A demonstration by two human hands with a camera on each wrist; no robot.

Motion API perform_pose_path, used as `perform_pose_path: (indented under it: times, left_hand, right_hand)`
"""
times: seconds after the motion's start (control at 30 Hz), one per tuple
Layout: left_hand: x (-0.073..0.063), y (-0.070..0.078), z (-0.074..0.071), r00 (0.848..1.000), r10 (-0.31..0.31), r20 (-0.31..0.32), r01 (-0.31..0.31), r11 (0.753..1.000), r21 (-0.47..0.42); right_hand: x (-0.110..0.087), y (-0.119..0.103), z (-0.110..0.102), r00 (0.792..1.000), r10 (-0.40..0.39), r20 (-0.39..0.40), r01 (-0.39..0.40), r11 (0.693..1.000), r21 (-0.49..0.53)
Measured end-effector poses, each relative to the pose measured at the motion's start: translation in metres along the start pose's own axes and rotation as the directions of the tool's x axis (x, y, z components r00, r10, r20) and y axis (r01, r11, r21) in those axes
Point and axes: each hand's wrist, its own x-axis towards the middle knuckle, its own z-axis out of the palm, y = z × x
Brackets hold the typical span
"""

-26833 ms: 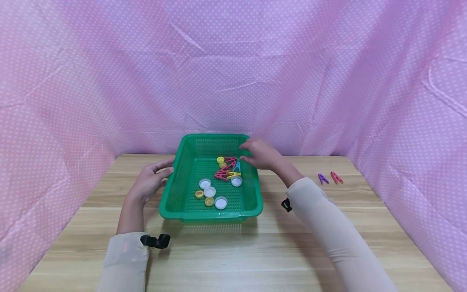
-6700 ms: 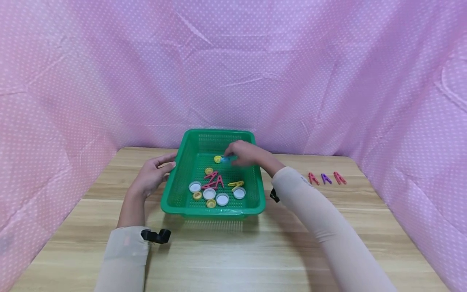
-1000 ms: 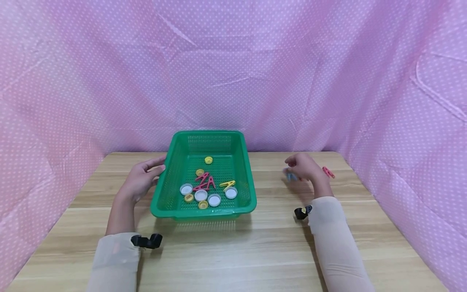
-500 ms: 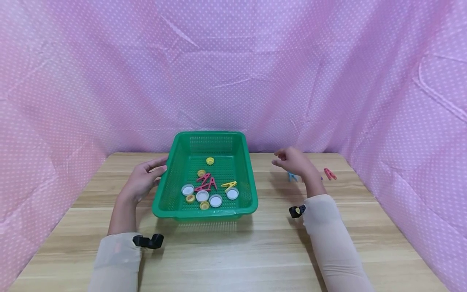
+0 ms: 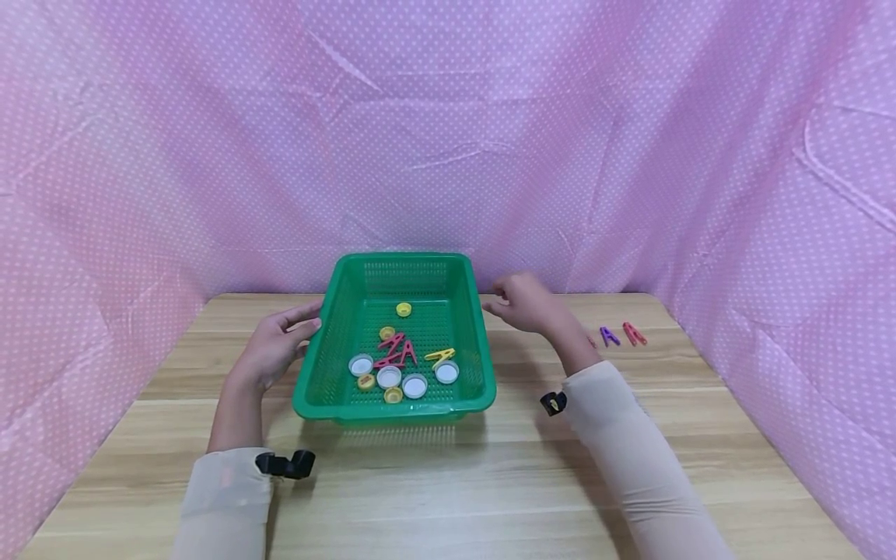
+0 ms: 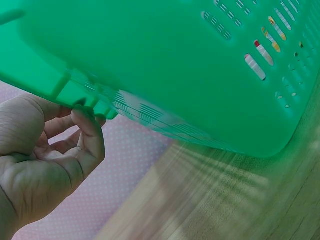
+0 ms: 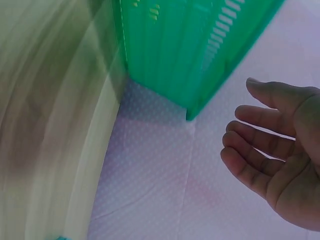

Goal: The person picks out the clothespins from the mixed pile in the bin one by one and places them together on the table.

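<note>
The left hand [image 5: 276, 346] pinches the rim of the green basket [image 5: 395, 411] between thumb and fingers at the frame's left of centre, likely to steady it. The right hand [image 5: 526, 303] holds nothing; its fingers are loosely bent and slightly apart, just beside the basket's right side. The basket sits mid-frame on the table [image 5: 392, 498], its high sides probably keeping the white caps [image 5: 414, 386], yellow caps [image 5: 404, 309], pink clips [image 5: 409, 351] and yellow clip [image 5: 441, 355] together. At right of frame, a purple clip [image 5: 610, 336] and red clip [image 5: 634, 334] lie side by side, seemingly set apart by kind.
</note>
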Motion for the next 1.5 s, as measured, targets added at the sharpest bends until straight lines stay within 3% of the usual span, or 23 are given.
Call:
perform_pose_path:
  times: [0.17,0.37,0.57,0.73,0.9,1.17,1.33,1.5]
  left_hand:
    - [-0.001,-0.001,0.000,1.000,-0.004,0.002,0.004,1.000,0.004]
    - [0.000,-0.001,0.000,1.000,-0.003,0.003,0.003,1.000,-0.006]
    - [0.000,-0.001,0.000,1.000,-0.002,0.000,0.002,1.000,-0.018]
    - [0.000,-0.001,0.000,1.000,-0.002,0.001,0.002,1.000,-0.014]
    - [0.001,-0.001,0.000,1.000,-0.008,0.004,0.008,1.000,-0.009]
    - [0.000,0.002,-0.002,1.000,-0.005,0.003,0.005,1.000,-0.013]
    - [0.000,0.001,-0.001,1.000,0.004,0.009,-0.004,1.000,-0.019]
    - [0.001,-0.001,-0.001,1.000,0.003,0.002,-0.003,1.000,-0.015]
  right_hand:
    - [0.004,-0.020,0.009,0.993,-0.113,0.023,0.114,0.993,-0.029]
    - [0.010,-0.043,0.019,0.982,-0.131,0.139,0.148,0.982,-0.114]
    - [0.019,-0.064,0.029,0.950,-0.140,0.279,0.187,0.971,-0.150]
    - [0.028,-0.069,0.043,0.916,-0.161,0.367,0.209,0.973,-0.094]
    - [0.036,-0.065,0.056,0.871,-0.155,0.465,0.207,0.976,-0.064]
    - [0.051,-0.067,0.063,0.813,-0.075,0.577,0.224,0.956,-0.191]
    - [0.057,-0.066,0.068,0.797,-0.011,0.604,0.213,0.941,-0.264]
    - [0.060,-0.064,0.074,0.795,0.008,0.607,0.220,0.928,-0.300]
